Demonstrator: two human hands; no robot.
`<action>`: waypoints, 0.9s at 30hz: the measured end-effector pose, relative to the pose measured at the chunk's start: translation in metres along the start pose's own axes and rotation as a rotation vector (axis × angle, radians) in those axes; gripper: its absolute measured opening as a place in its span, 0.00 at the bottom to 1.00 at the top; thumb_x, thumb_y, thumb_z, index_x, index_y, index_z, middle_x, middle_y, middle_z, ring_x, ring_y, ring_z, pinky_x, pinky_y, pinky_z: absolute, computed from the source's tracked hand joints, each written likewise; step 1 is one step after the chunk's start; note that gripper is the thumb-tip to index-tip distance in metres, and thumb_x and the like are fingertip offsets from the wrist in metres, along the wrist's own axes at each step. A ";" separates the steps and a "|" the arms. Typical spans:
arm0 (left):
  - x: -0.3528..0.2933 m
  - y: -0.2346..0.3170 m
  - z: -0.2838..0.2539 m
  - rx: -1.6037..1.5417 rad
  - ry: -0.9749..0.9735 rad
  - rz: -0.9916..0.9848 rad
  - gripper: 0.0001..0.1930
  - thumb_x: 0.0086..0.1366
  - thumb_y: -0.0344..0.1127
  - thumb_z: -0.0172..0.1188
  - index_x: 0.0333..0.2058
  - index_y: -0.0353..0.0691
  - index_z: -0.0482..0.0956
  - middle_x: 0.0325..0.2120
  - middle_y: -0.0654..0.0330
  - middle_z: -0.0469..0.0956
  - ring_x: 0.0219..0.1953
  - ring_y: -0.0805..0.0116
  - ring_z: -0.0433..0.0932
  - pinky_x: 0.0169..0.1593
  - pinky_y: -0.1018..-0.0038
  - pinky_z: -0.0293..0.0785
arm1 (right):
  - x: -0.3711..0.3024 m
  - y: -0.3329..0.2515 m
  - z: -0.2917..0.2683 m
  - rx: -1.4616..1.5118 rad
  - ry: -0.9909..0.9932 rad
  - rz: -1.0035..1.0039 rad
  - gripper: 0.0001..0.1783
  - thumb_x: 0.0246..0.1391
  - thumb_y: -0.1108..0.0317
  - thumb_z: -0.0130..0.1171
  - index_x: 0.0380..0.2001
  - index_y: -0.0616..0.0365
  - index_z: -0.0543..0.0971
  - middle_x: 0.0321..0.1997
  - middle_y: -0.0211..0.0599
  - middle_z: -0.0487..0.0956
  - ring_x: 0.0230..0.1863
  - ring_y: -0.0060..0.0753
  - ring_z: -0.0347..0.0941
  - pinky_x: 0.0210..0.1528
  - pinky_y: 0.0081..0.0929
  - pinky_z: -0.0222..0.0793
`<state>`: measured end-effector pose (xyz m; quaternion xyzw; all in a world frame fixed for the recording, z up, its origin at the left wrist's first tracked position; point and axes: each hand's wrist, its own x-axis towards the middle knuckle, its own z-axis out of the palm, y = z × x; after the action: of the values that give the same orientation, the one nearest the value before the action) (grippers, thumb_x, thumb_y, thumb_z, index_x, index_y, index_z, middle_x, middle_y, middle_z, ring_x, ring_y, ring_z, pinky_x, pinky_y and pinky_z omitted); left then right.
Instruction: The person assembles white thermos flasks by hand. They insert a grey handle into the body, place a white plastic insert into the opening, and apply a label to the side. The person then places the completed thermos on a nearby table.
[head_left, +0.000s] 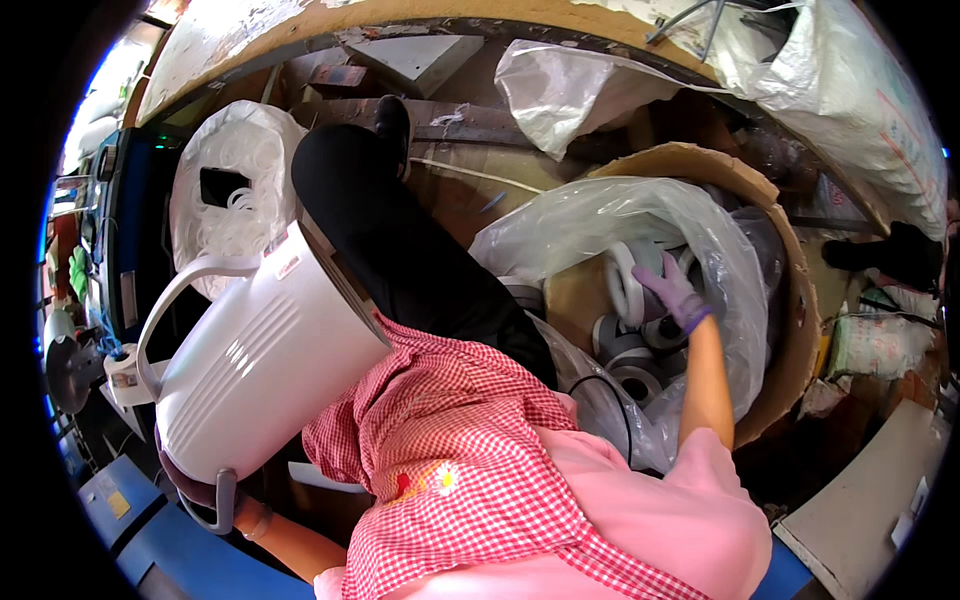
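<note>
- White plastic housing [250, 370] is lying tilted at the person's left, one end leaning against the checked apron [440, 420] and the black-clad leg [385, 235]; the body is probably serving as a prop, sparing one hand the full weight.
- The left hand [188, 487] is supporting the housing's far end, beside the small grey handle [222, 510], presumably to keep it from slipping; the housing is hiding most fingers, so I cannot tell how tightly they are closing.
- The large curved handle [150, 318] is facing outward, leaving the side toward the body smooth.
- The right hand [675, 292], in a purple glove, is reaching into the cardboard box [795, 310] and laying its fingers over a grey-and-white part [625, 285]; whether it is gripping, I cannot tell.
- The clear plastic liner [560, 230] is draping over the box's rim, likely shielding the parts from scuffs.
- A white bag [195, 150] is standing open beyond the housing, keeping translucent rings [240, 200] together, apparently within reach.
</note>
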<state>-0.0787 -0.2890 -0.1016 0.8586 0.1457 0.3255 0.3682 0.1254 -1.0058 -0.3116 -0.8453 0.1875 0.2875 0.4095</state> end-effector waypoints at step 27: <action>-0.067 -0.075 0.060 -0.425 0.130 -0.434 0.31 0.63 0.44 0.68 0.60 0.33 0.70 0.53 0.55 0.77 0.54 0.65 0.76 0.61 0.67 0.72 | -0.102 -0.386 0.161 -0.045 -0.046 -1.514 0.56 0.18 0.49 0.86 0.54 0.64 0.73 0.46 0.44 0.74 0.46 0.48 0.74 0.57 0.49 0.70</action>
<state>-0.0892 -0.3023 -0.2176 0.6886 0.2773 0.3167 0.5904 0.2076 -0.6394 -0.1008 -0.7452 -0.4586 -0.0507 0.4815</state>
